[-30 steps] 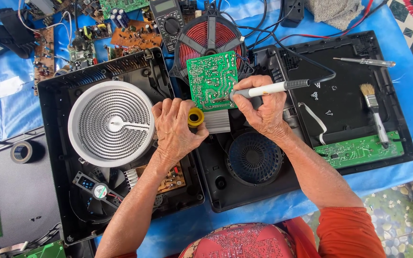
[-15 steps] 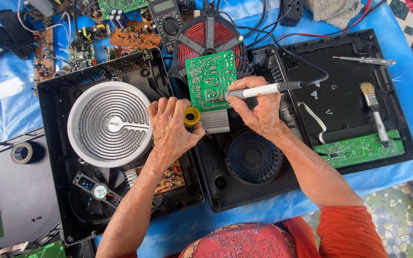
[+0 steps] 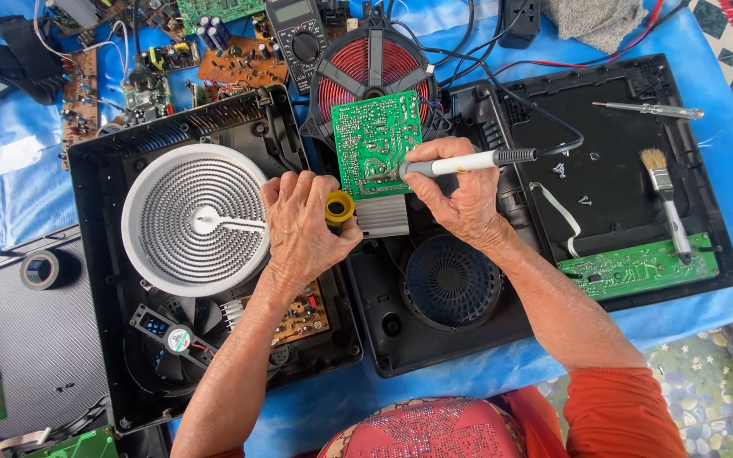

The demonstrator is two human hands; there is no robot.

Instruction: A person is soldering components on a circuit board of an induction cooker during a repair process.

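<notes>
Over the opened cooker case [image 3: 434,339], the left hand [image 3: 303,225] is steadying the green circuit board [image 3: 377,142], its grip closed on a yellow part [image 3: 338,207], so the right hand [image 3: 460,195], its grip closed around the soldering iron [image 3: 468,162], is reaching the board's underside.

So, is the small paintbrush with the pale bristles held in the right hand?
No, the right hand grips a grey soldering iron; the paintbrush lies alone.

Left hand [image 3: 303,225] curled palm-down; right hand [image 3: 460,193] fisted, forearms converging.
</notes>
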